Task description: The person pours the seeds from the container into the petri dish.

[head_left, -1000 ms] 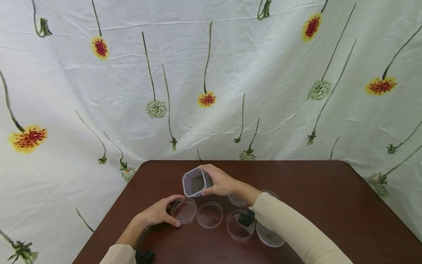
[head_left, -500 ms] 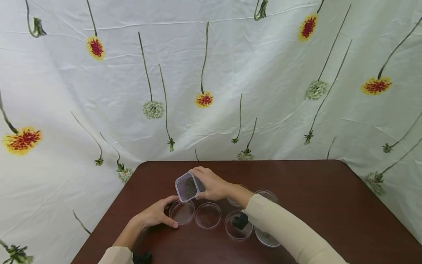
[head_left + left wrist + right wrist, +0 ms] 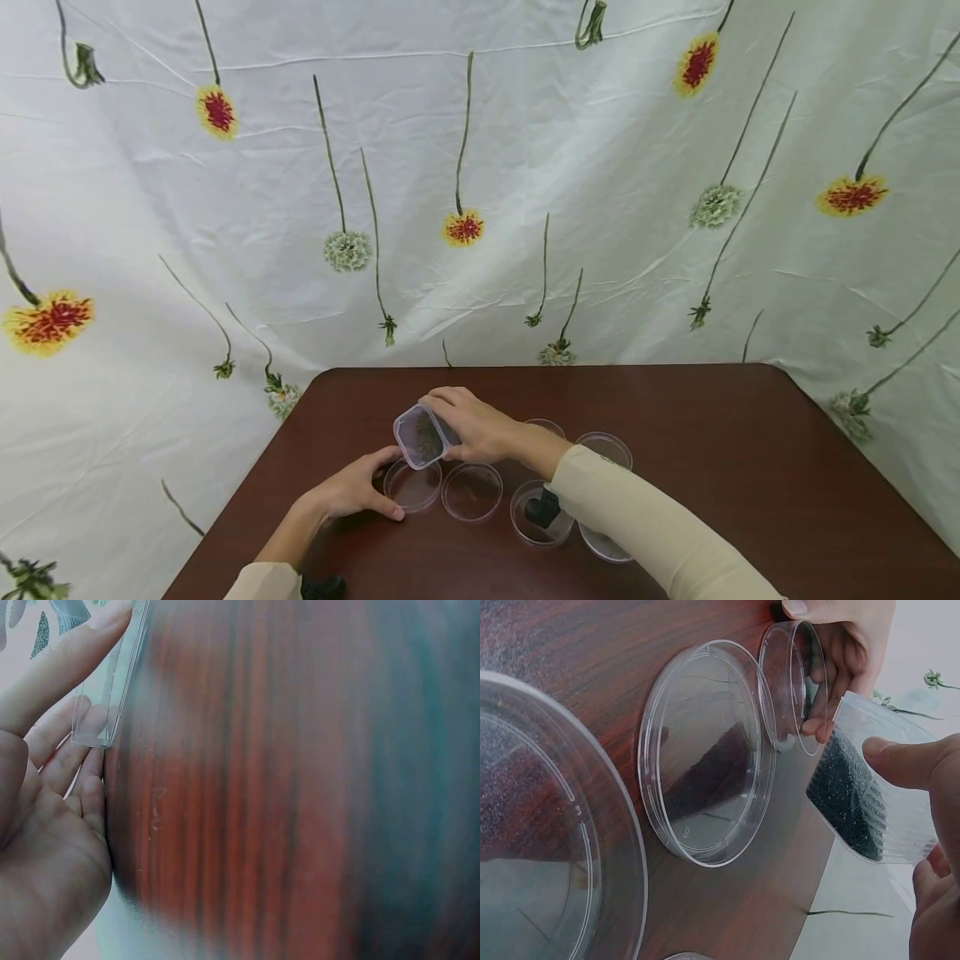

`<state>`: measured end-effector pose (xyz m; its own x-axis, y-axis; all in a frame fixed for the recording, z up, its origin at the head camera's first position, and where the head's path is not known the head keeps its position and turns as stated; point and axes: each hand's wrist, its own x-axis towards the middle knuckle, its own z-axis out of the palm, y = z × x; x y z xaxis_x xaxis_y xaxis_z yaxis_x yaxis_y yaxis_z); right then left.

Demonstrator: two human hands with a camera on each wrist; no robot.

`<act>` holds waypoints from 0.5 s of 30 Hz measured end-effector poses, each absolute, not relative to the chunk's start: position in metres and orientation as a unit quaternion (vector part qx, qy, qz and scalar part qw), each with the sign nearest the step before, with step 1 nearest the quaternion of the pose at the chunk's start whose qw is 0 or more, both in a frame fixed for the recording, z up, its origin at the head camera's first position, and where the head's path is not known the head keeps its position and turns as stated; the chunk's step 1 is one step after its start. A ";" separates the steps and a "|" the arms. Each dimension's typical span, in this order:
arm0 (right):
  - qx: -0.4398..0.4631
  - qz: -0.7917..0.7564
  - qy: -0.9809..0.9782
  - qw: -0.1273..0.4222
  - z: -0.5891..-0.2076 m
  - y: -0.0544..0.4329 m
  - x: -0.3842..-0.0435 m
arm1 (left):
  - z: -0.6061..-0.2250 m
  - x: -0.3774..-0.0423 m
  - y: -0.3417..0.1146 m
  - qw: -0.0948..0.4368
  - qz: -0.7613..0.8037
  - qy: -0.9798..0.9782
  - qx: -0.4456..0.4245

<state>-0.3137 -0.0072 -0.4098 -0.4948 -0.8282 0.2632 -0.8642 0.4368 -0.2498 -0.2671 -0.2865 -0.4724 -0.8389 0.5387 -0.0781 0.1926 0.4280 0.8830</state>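
My right hand (image 3: 480,430) grips a clear plastic tub (image 3: 407,437), fingers on one side and thumb on the other. The tub is tilted, its mouth facing left and down over a clear petri dish (image 3: 412,493). Dark, fine grains (image 3: 845,796) are heaped along the tub's lower wall in the right wrist view. Thumb and fingers of my left hand (image 3: 349,490) curl around that petri dish's left side; its rim (image 3: 96,741) lies between them in the left wrist view. Beside it stands a second petri dish (image 3: 472,500), near the tub.
More petri dishes stand to the right, among them a front one (image 3: 536,537), one partly under the right sleeve (image 3: 609,550) and one at the back (image 3: 611,442). The dark red table (image 3: 697,408) ends at a white flowered cloth (image 3: 600,167).
My right hand has brought the tub left and down, closer over the left petri dish, and tipped it further. My left hand keeps its hold on the dish.
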 end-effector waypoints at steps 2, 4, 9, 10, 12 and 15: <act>0.504 0.170 -0.845 0.055 -0.411 -0.008 -0.313 | -0.472 -0.267 -0.287 0.178 0.485 0.827 0.221; 0.505 0.164 -0.846 0.055 -0.412 -0.008 -0.313 | -0.472 -0.267 -0.287 0.177 0.483 0.828 0.221; 0.507 0.152 -0.847 0.056 -0.412 -0.008 -0.311 | -0.474 -0.269 -0.287 0.179 0.487 0.827 0.219; 0.509 0.152 -0.846 0.056 -0.411 -0.009 -0.310 | -0.474 -0.269 -0.287 0.180 0.489 0.826 0.217; 0.513 0.148 -0.843 0.060 -0.411 -0.009 -0.310 | -0.475 -0.269 -0.287 0.184 0.492 0.824 0.214; 0.519 0.137 -0.841 0.067 -0.411 -0.011 -0.309 | -0.475 -0.269 -0.287 0.187 0.495 0.822 0.211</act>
